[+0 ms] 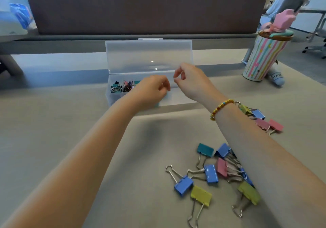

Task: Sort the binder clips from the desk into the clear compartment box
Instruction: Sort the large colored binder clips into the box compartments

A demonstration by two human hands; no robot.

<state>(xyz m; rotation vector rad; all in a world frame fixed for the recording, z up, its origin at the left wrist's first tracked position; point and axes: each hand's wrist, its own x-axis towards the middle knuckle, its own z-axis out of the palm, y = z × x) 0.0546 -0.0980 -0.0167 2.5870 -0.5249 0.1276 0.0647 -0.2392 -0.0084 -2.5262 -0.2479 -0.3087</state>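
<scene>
Nearest us, large binder clips (214, 176) lie loose toward the desk's (70, 130) near right corner, with a few more (262, 120) behind our right wrist, all awaiting sorting. The clear compartment box (150, 90) stands open at the far edge, its lid propped upright, with small clips (121, 86) heaped in its left compartment. Our left hand (151, 91) and right hand (189, 81) hover over the middle, fingers curled; we cannot tell whether either pinches anything, probably releasing clips.
</scene>
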